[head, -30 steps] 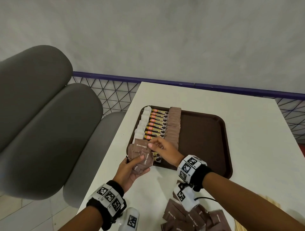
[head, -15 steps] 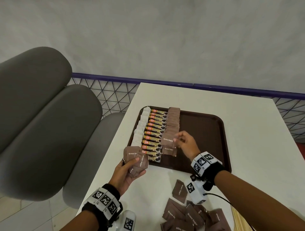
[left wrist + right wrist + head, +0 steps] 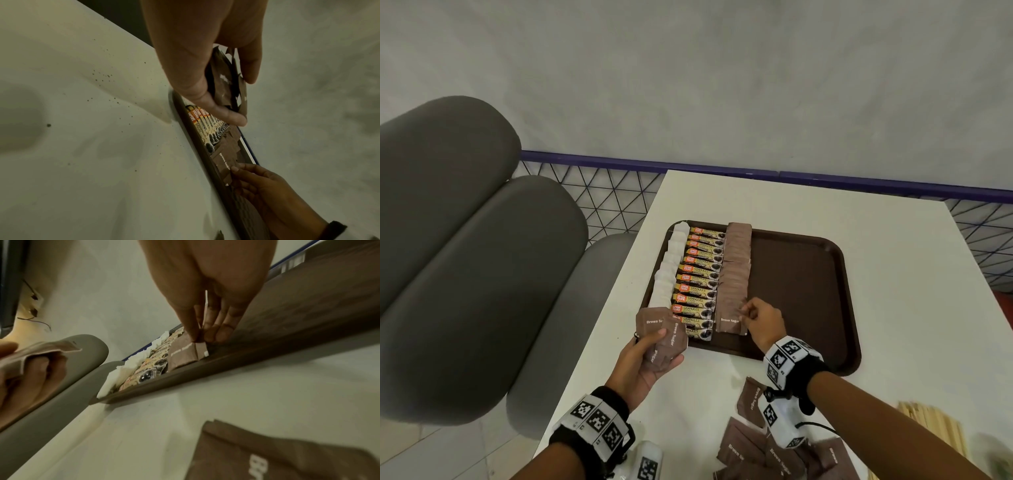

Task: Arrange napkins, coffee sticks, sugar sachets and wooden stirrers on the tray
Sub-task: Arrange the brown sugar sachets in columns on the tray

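Observation:
A dark brown tray [image 3: 808, 284] lies on the white table [image 3: 893, 274]. At its left run three rows: white napkins [image 3: 671, 270], coffee sticks [image 3: 700, 281] and brown sugar sachets [image 3: 736, 267]. My right hand [image 3: 748, 313] pinches the right edge of the nearest sachet [image 3: 729, 317] in that row, which lies flat on the tray; the right wrist view shows the same sachet [image 3: 183, 353] under the fingertips [image 3: 207, 335]. My left hand [image 3: 650, 356] holds a small bunch of sugar sachets [image 3: 661, 337] above the table at the tray's near-left corner, also in the left wrist view [image 3: 224, 81].
Loose brown sugar sachets [image 3: 767, 448] lie on the table near my right wrist. Wooden stirrers [image 3: 935, 428] lie at the near right. A grey padded bench [image 3: 465, 274] stands left of the table, and a blue rail with wire mesh [image 3: 619, 202] runs behind.
My right hand took one sachet from the bunch in my left hand, carried it right over the tray and set it down at the near end of the sachet row.

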